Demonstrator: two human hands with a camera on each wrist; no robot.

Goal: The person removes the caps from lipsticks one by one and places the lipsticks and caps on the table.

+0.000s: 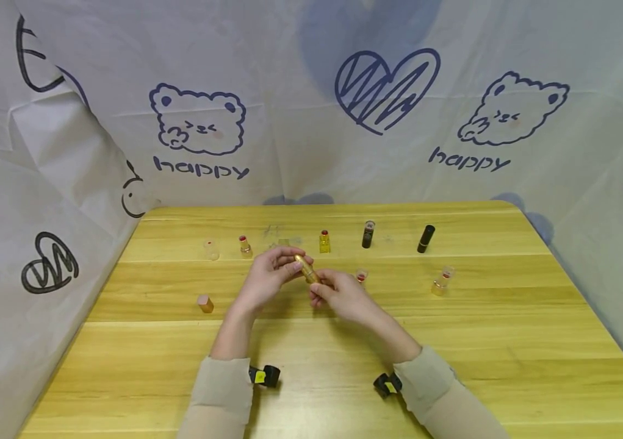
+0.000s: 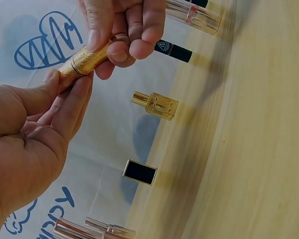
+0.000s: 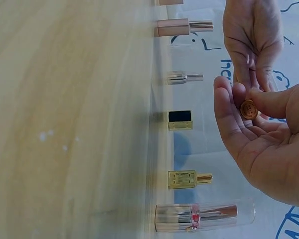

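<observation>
Both hands hold one gold lipstick tube [image 1: 307,269], raised over the middle of the table and tilted. My left hand [image 1: 267,277] pinches its upper end between thumb and fingers. At the lower end, my right hand [image 1: 346,297] grips it with thumb and fingers. A seam ring circles the gold tube [image 2: 89,59] in the left wrist view, and its two parts look joined there. From the right wrist, only the round base of the tube [image 3: 248,109] shows. A lipstick with a clear cap [image 1: 362,277] stands close behind the right hand, partly covered by it.
Along the table's [image 1: 300,378] back stand a clear tube [image 1: 210,250], a gold-based lipstick [image 1: 245,247], a yellow lipstick [image 1: 324,242] and two black tubes, one patterned [image 1: 368,235], one plain [image 1: 426,239]. A clear-capped lipstick [image 1: 442,282] is right; a rose-gold cap [image 1: 205,303] left.
</observation>
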